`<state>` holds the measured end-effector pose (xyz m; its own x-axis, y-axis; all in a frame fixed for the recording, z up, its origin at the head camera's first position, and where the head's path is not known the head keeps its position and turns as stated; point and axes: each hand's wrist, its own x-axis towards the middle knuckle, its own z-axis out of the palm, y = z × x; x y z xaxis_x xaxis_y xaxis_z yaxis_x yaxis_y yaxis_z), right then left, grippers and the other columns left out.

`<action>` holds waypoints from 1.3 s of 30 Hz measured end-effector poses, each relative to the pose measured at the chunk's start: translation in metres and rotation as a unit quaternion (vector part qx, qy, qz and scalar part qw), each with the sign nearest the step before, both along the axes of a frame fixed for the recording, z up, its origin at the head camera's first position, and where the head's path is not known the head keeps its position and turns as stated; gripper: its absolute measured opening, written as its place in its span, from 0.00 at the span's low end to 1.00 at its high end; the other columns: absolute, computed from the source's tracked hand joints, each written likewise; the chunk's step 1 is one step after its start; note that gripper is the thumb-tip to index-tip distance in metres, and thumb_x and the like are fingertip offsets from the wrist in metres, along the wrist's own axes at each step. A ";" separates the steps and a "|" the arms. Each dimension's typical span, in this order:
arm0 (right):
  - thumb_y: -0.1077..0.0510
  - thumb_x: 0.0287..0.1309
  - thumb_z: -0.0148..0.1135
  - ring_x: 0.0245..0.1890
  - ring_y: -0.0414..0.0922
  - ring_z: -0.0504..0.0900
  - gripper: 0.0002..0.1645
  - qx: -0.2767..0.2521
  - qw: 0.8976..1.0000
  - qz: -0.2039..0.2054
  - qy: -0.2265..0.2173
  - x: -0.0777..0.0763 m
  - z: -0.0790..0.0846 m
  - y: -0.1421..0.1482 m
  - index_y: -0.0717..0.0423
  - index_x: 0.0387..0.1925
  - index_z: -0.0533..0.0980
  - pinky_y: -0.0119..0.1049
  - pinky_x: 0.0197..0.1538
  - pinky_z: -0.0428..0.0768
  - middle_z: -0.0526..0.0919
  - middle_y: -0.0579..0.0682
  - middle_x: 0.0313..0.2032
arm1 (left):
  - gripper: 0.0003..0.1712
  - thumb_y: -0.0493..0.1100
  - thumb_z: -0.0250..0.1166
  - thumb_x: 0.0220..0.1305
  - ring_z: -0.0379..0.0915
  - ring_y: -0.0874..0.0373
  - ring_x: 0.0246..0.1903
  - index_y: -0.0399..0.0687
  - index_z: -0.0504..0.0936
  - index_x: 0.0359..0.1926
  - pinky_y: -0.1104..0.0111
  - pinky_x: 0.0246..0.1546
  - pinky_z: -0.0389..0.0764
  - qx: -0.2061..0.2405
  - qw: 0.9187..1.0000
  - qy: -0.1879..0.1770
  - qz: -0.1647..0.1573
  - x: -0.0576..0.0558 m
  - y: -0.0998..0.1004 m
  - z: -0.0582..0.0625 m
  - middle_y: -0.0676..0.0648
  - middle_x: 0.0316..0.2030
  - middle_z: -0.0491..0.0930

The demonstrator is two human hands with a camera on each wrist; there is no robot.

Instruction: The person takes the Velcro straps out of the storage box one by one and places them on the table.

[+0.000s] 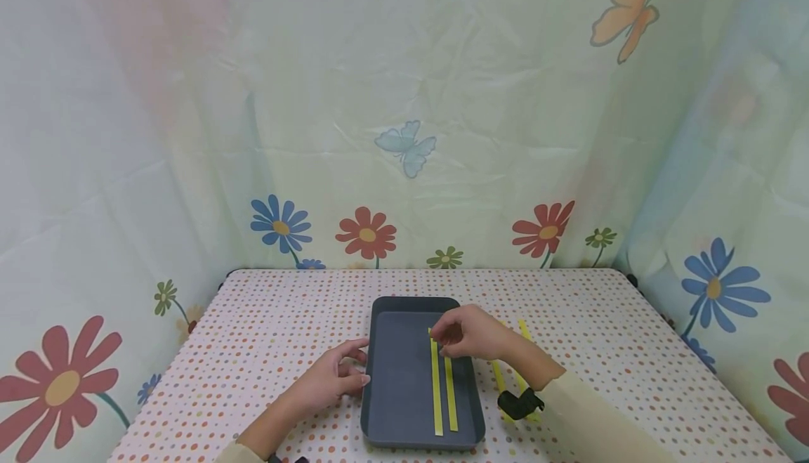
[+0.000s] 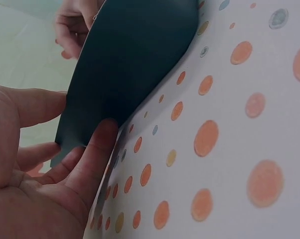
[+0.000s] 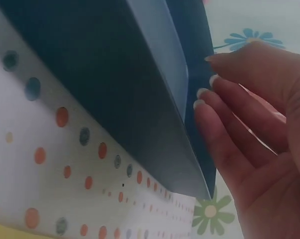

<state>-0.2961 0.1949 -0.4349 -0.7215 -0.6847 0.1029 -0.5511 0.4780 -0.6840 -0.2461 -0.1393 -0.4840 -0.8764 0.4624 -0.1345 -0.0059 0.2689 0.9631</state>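
A dark grey rectangular tray (image 1: pixel 399 379) lies on the table with its short side toward me. Two narrow yellow strips (image 1: pixel 436 386) lie lengthwise in its right half, roughly side by side. My left hand (image 1: pixel 324 383) is at the tray's left edge; in the left wrist view its fingertips (image 2: pixel 106 130) rest against the outer wall. Over the strips' far ends hovers my right hand (image 1: pixel 475 335), fingers bent and pointing down. The right wrist view shows a gap between its thumb and fingers (image 3: pixel 225 134), with nothing held there, beside the tray wall (image 3: pixel 155 124).
More yellow strips (image 1: pixel 524 329) lie on the table right of the tray, partly hidden under my right forearm and its black wrist strap (image 1: pixel 521 403). A dotted cloth (image 1: pixel 284 322) covers the table. Behind it hangs a curtain (image 1: pixel 316 168) with flowers and butterflies.
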 end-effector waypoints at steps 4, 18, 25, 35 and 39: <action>0.67 0.56 0.73 0.41 0.46 0.88 0.16 0.032 0.999 0.025 -0.007 -0.004 0.002 -0.005 0.62 0.47 0.85 0.29 0.43 0.84 0.89 0.57 0.45 | 0.41 0.42 0.67 0.69 0.82 0.57 0.40 0.43 0.60 0.78 0.68 0.26 0.74 0.002 1.000 0.001 -0.003 0.000 0.000 -0.001 0.39 0.60 0.72; 0.69 0.51 0.75 0.45 0.39 0.87 0.15 0.149 0.985 0.088 0.006 -0.017 0.005 -0.023 0.52 0.41 0.87 0.31 0.49 0.84 0.87 0.43 0.41 | 0.40 0.41 0.67 0.69 0.83 0.57 0.41 0.43 0.61 0.78 0.69 0.28 0.75 -0.006 1.000 0.004 0.000 -0.001 0.000 0.001 0.39 0.59 0.73; 0.70 0.46 0.78 0.41 0.37 0.84 0.17 0.207 0.972 0.091 0.059 -0.019 0.003 -0.034 0.51 0.39 0.88 0.29 0.46 0.81 0.84 0.40 0.39 | 0.40 0.41 0.66 0.70 0.83 0.57 0.41 0.43 0.60 0.78 0.67 0.29 0.75 -0.005 1.000 0.003 -0.002 -0.001 -0.001 0.000 0.39 0.59 0.72; 0.68 0.44 0.79 0.41 0.35 0.81 0.18 0.264 0.957 0.089 0.087 -0.021 0.001 -0.040 0.45 0.37 0.88 0.30 0.48 0.80 0.82 0.36 0.39 | 0.40 0.41 0.66 0.70 0.83 0.57 0.42 0.42 0.60 0.78 0.67 0.32 0.77 -0.009 1.000 0.007 -0.004 -0.001 -0.001 0.000 0.39 0.60 0.72; 0.67 0.44 0.79 0.42 0.36 0.81 0.18 0.271 0.955 0.091 0.083 -0.021 0.002 -0.042 0.44 0.36 0.89 0.32 0.49 0.80 0.82 0.36 0.40 | 0.40 0.41 0.66 0.70 0.83 0.57 0.42 0.41 0.60 0.78 0.67 0.34 0.78 -0.008 1.000 0.007 -0.006 0.000 -0.001 0.001 0.39 0.60 0.72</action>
